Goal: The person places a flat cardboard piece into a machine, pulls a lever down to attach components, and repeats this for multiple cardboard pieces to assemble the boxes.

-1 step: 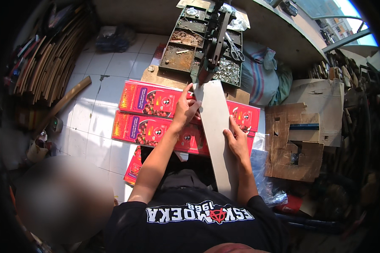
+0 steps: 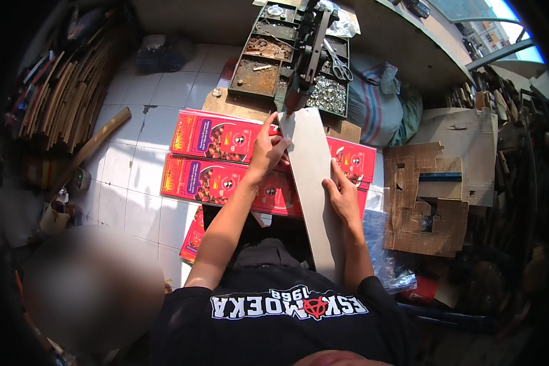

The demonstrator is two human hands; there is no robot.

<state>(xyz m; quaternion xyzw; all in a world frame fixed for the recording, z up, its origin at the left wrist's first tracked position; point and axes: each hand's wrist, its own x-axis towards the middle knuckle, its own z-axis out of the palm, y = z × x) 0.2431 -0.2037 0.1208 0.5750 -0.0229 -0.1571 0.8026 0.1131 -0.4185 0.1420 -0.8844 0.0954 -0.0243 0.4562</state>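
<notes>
A long pale grey board (image 2: 316,165) slants from my lap up to a dark metal press (image 2: 308,67), its far-left corner lying under the press's lower tip. My left hand (image 2: 267,149) grips the board's left edge near that corner; the thumb is on top and the index finger reaches along the edge towards the tip. Further down, my right hand (image 2: 346,198) holds the right edge, thumb on the upper face, other fingers mostly hidden. Under and beside the board lie red printed panels (image 2: 232,183) with food pictures, in overlapping stacks.
Behind the panels, a compartment tray (image 2: 257,85) flanks the press, with small silver metal pieces (image 2: 326,97) and scissors (image 2: 341,66) on its right side. Striped sacks (image 2: 372,104) and cut brown cardboard (image 2: 402,219) are to the right. Stacked boards (image 2: 64,97) stand left, near a wooden stick (image 2: 104,134).
</notes>
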